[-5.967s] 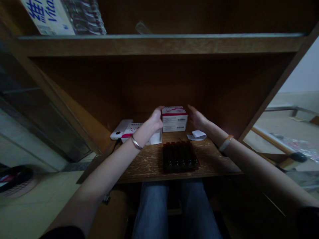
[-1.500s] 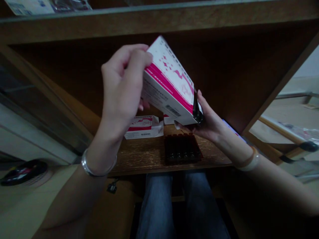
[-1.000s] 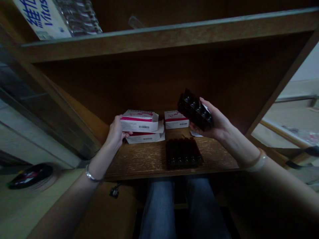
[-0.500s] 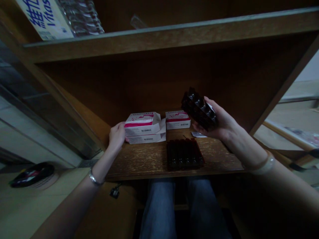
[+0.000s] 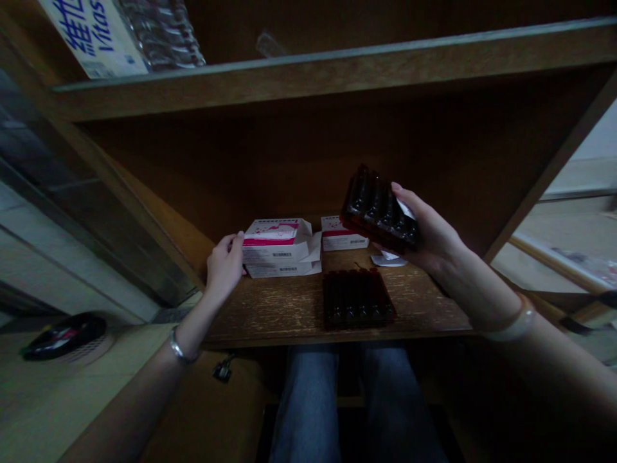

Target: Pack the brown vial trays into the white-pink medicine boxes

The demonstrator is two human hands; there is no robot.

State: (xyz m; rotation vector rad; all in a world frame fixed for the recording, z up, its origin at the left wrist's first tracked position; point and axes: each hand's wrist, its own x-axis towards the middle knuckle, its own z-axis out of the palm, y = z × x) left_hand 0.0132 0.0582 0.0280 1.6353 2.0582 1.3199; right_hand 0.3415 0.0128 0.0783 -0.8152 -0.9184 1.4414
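My right hand (image 5: 431,241) is wrapped round the right end of a dark brown, ribbed plastic tray (image 5: 376,209), held tilted above the shelf. A piece of white paper (image 5: 405,208) shows by its fingers. A second dark brown tray (image 5: 359,299) lies flat near the shelf's front edge; the contents of both are too dark to make out. At the left, my left hand (image 5: 225,265) has its curled fingers and thumb at the end of two stacked white-and-pink cardboard boxes (image 5: 277,243). Their right-hand flaps stick out open. Another such box (image 5: 344,235) sits behind the raised tray.
A folded white leaflet (image 5: 388,259) rests below the raised tray. Overhead runs an upper shelf edge (image 5: 313,71), with a lettered carton (image 5: 99,38) and clear plastic packs (image 5: 161,32) on it. A basket with a black bag (image 5: 67,337) stands on the floor at left.
My right hand has turned the raised tray so more of its ribbed face shows, shifting it slightly left. More of the leaflet is visible. My left hand's fingers have shifted slightly at the boxes.
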